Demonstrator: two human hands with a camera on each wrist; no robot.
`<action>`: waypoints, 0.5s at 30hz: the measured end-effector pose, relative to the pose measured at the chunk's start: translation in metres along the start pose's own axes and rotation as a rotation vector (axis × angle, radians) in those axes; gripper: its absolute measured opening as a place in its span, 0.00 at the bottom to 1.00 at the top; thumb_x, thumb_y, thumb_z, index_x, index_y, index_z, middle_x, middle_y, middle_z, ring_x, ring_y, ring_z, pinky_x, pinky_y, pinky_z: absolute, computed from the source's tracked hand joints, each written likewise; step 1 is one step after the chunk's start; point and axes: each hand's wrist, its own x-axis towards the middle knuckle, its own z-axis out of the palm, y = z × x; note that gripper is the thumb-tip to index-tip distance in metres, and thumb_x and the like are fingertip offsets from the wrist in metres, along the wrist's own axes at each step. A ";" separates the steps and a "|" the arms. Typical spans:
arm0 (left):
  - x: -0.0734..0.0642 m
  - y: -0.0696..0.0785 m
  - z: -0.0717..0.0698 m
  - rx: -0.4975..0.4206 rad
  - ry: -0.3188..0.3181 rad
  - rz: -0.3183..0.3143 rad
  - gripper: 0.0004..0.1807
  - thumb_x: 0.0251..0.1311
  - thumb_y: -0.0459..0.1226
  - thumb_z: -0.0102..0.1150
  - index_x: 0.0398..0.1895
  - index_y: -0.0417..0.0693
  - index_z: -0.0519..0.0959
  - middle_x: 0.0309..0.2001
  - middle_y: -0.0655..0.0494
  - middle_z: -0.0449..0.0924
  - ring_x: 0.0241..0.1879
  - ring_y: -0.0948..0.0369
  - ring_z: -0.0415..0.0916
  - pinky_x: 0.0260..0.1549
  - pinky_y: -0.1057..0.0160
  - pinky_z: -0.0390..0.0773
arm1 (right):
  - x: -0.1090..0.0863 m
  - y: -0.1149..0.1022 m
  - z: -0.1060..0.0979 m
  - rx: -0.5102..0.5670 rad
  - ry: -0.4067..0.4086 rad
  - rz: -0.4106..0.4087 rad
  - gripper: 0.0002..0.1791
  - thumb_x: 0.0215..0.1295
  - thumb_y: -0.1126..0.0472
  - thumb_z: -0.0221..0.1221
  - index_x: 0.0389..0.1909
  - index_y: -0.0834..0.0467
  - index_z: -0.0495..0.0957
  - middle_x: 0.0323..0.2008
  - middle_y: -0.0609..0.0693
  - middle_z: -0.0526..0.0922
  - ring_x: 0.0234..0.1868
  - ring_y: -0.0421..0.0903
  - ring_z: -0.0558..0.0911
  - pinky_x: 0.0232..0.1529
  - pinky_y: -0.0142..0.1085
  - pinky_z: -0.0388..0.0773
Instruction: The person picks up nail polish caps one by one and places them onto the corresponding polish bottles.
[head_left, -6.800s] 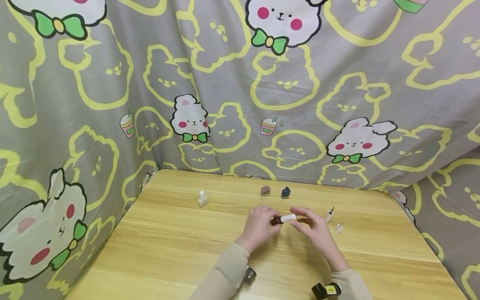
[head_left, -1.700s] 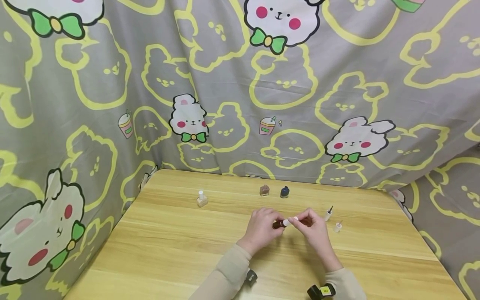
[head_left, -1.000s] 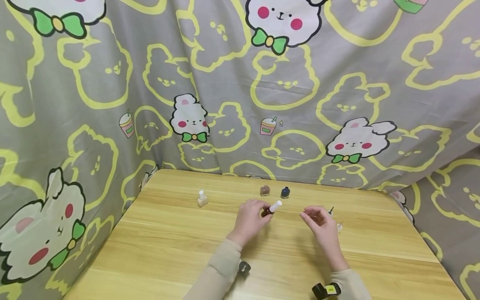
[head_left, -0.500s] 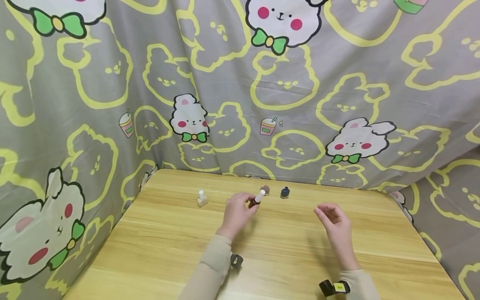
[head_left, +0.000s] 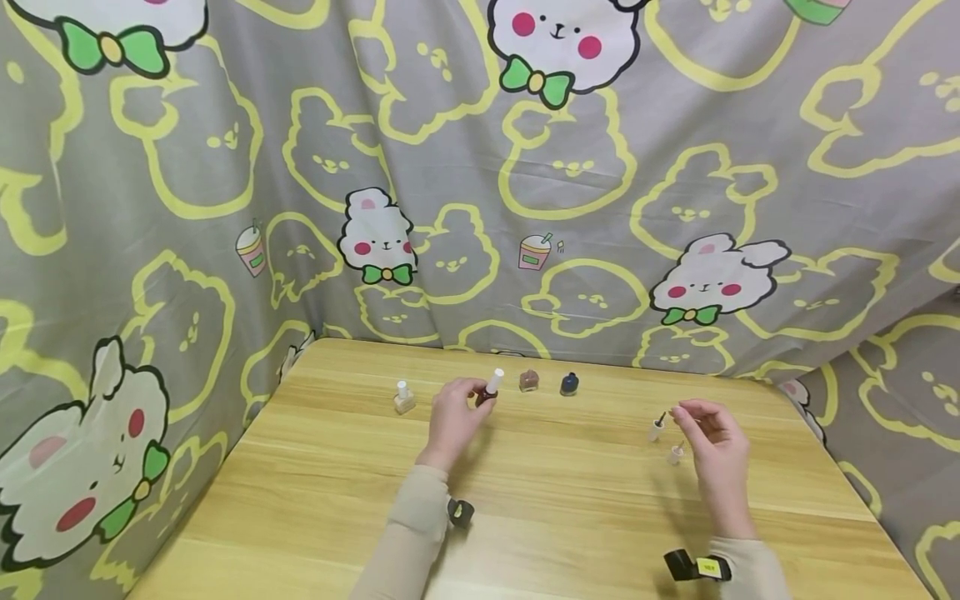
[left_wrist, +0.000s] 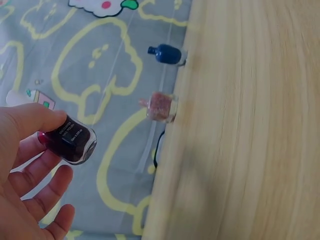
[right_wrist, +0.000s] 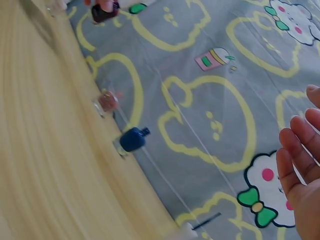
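Observation:
My left hand (head_left: pixel 452 421) pinches a dark red nail polish bottle (left_wrist: pixel 75 137) between thumb and fingers, its white cap (head_left: pixel 494 382) on top. In the head view the bottle is upright towards the back of the table, left of an uncapped mauve-pink polish bottle (head_left: pixel 528 382) and an uncapped dark blue one (head_left: pixel 569 385). My right hand (head_left: pixel 716 442) hovers at the right, fingers loosely bent around nothing. Beside it two white brush caps (head_left: pixel 657 430) stand upside down, brushes pointing up; the nearer cap (head_left: pixel 677 455) has a paler brush.
A beige nail polish bottle (head_left: pixel 404 402) with a white cap stands left of my left hand. The wooden table (head_left: pixel 322 492) ends at the back against a grey patterned curtain (head_left: pixel 450 167). Black straps (head_left: pixel 461 513) with cameras sit on both wrists.
Earlier both hands were at the red bottle, right fingers on its white cap. The right hand has let go and moved right; the left has carried the bottle left and towards the back.

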 end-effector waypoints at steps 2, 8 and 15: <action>0.001 -0.003 -0.001 -0.013 0.009 -0.008 0.11 0.52 0.38 0.71 0.40 0.50 0.84 0.40 0.54 0.86 0.43 0.52 0.79 0.49 0.48 0.73 | 0.002 -0.001 -0.004 0.029 0.018 -0.009 0.08 0.59 0.75 0.62 0.39 0.73 0.77 0.29 0.44 0.85 0.31 0.37 0.83 0.36 0.23 0.78; 0.003 -0.012 -0.003 -0.044 0.034 -0.050 0.13 0.52 0.38 0.71 0.41 0.47 0.84 0.41 0.52 0.86 0.42 0.52 0.80 0.46 0.53 0.76 | 0.008 -0.005 -0.018 0.107 0.070 -0.050 0.06 0.59 0.77 0.60 0.38 0.73 0.78 0.29 0.46 0.86 0.30 0.38 0.83 0.38 0.23 0.79; 0.006 -0.021 -0.006 -0.065 0.051 -0.076 0.13 0.54 0.38 0.70 0.42 0.45 0.83 0.41 0.51 0.85 0.41 0.52 0.79 0.43 0.55 0.77 | 0.012 -0.003 -0.031 0.120 0.101 -0.053 0.04 0.61 0.75 0.60 0.37 0.71 0.78 0.29 0.48 0.86 0.31 0.39 0.84 0.38 0.24 0.80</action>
